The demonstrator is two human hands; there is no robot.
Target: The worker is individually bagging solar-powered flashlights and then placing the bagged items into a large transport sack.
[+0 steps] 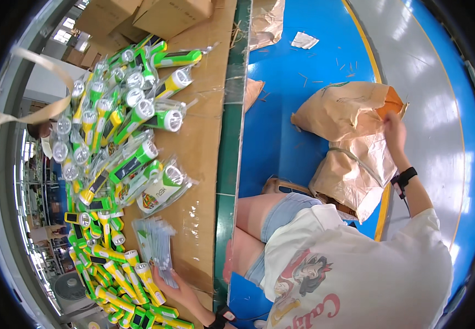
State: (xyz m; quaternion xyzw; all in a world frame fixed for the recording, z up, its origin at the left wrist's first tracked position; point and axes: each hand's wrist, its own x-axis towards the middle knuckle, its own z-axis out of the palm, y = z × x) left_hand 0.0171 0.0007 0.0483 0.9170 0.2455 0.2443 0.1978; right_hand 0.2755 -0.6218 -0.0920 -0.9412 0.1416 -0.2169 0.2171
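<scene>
At the near edge of the table, my left hand [178, 289] is closed round the lower end of a stack of clear plastic bags [156, 241]. Off to the right, my right hand [395, 134] grips the rim of a brown paper sack [339, 109] at its open mouth, where an orange inside shows; its fingertips are partly hidden. Close beyond the plastic bags lies a bagged green and white flashlight [163, 189]. Bare yellow and green flashlights [122, 279] lie heaped to the left of my left hand.
Bagged flashlights [139, 109] cover the far part of the cardboard-topped table [199, 142]. Cardboard boxes [172, 19] stand at its far end. A second brown sack [352, 175], with a band across it, stands on the blue floor [276, 142] beside my legs. Paper scraps litter the floor.
</scene>
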